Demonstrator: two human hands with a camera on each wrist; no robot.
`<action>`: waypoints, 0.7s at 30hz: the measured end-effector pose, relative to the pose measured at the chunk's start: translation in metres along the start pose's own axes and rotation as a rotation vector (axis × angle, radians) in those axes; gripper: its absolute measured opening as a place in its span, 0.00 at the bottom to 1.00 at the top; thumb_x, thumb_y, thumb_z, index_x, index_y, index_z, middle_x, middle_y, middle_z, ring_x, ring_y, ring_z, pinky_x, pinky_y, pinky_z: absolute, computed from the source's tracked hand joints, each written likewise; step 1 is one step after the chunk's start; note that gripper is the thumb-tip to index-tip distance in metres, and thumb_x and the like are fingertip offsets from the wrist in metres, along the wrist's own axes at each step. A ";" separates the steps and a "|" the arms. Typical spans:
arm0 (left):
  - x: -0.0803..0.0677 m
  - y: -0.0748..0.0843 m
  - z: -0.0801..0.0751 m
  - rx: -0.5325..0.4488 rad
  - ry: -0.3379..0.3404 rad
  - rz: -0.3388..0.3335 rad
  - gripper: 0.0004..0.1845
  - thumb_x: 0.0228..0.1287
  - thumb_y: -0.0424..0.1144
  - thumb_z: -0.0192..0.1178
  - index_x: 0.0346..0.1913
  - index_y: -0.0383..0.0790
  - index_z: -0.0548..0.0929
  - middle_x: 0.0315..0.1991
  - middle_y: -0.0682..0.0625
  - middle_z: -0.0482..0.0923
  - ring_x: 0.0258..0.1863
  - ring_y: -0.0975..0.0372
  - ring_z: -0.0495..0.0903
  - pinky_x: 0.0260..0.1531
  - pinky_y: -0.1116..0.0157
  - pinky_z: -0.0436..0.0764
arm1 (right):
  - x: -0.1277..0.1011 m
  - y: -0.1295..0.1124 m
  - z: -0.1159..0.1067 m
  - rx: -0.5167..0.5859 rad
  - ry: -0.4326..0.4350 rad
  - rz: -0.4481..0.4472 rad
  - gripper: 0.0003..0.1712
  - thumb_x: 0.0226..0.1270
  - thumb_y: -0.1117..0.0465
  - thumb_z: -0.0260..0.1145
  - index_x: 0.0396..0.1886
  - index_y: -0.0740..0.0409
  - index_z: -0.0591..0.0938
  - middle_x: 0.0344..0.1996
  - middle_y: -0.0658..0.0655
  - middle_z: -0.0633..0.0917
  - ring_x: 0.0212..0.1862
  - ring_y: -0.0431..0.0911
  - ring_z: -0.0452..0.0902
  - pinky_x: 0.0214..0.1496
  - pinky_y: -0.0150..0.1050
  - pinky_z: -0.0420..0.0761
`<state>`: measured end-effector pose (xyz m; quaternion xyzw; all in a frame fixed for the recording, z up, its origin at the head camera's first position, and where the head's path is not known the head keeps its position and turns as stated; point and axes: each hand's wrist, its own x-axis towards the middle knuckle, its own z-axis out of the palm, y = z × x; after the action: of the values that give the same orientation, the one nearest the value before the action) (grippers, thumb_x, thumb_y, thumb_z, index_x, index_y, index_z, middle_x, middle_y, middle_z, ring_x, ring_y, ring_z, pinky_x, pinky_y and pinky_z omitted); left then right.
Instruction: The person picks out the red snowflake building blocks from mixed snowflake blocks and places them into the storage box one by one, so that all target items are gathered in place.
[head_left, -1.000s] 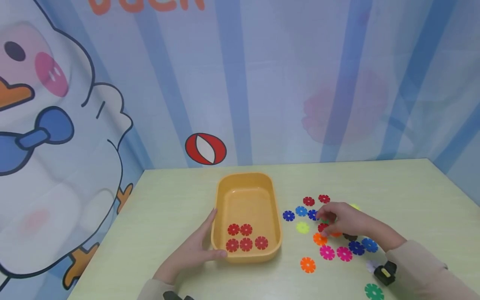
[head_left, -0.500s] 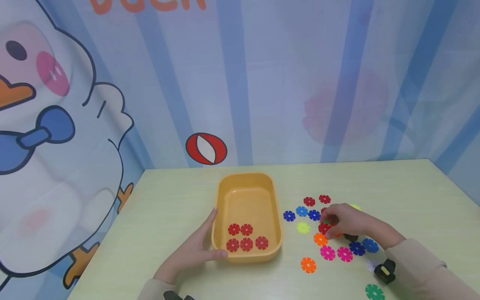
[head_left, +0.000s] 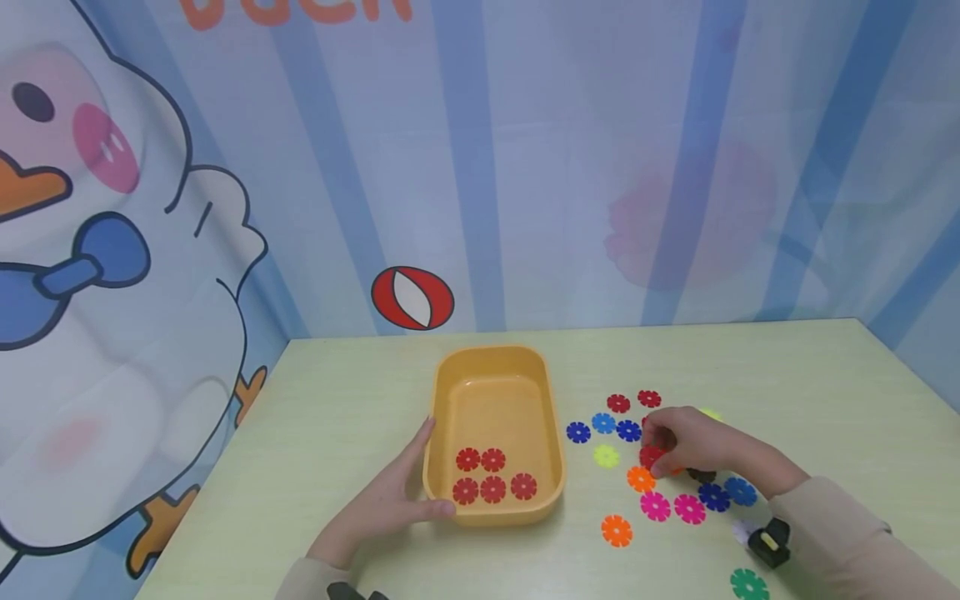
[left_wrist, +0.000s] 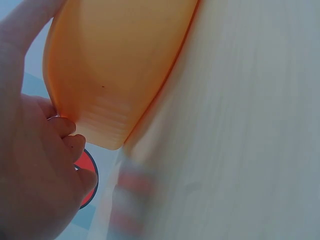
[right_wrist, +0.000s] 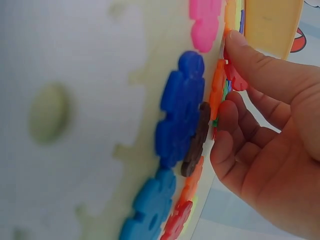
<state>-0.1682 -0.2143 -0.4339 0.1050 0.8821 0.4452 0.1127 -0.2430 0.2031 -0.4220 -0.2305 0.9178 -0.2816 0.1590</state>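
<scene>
Left hand [head_left: 386,502] at 7 o'clock, thumb spread from index; right hand [head_left: 696,442] at 4 o'clock, thumb and fingers pinching.

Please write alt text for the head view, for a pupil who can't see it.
A person's right hand pinches a red disc among colourful discs scattered on a pale table. The left hand holds the left side of a yellow tray with five smaller-looking red pieces lying in its near end.
</scene>
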 end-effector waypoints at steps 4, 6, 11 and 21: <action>0.000 0.000 0.000 0.001 -0.003 0.004 0.62 0.48 0.58 0.72 0.78 0.53 0.40 0.78 0.53 0.38 0.76 0.50 0.40 0.69 0.40 0.48 | 0.000 0.001 0.000 0.011 0.009 -0.012 0.17 0.48 0.61 0.78 0.29 0.53 0.76 0.26 0.48 0.76 0.32 0.44 0.70 0.31 0.33 0.75; 0.000 0.000 0.000 -0.001 -0.005 0.007 0.62 0.49 0.58 0.72 0.78 0.52 0.40 0.78 0.53 0.37 0.76 0.50 0.40 0.70 0.40 0.48 | -0.001 -0.001 0.000 0.021 0.011 -0.013 0.17 0.48 0.62 0.78 0.29 0.53 0.75 0.25 0.48 0.76 0.32 0.44 0.70 0.30 0.32 0.75; 0.000 0.001 0.000 0.000 -0.004 0.003 0.62 0.48 0.57 0.72 0.78 0.52 0.40 0.78 0.53 0.37 0.76 0.50 0.40 0.70 0.40 0.48 | -0.002 -0.003 0.000 0.030 0.008 -0.012 0.16 0.51 0.64 0.76 0.29 0.53 0.75 0.24 0.48 0.75 0.31 0.44 0.70 0.29 0.32 0.74; 0.001 0.000 0.000 0.001 -0.004 -0.008 0.62 0.49 0.59 0.72 0.78 0.53 0.40 0.78 0.54 0.38 0.76 0.51 0.40 0.69 0.39 0.50 | -0.002 -0.010 -0.005 -0.006 0.006 -0.034 0.13 0.55 0.65 0.74 0.28 0.52 0.75 0.23 0.48 0.74 0.29 0.43 0.70 0.28 0.32 0.74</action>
<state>-0.1690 -0.2140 -0.4345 0.1023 0.8824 0.4442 0.1165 -0.2397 0.1986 -0.4120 -0.2459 0.9150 -0.2821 0.1509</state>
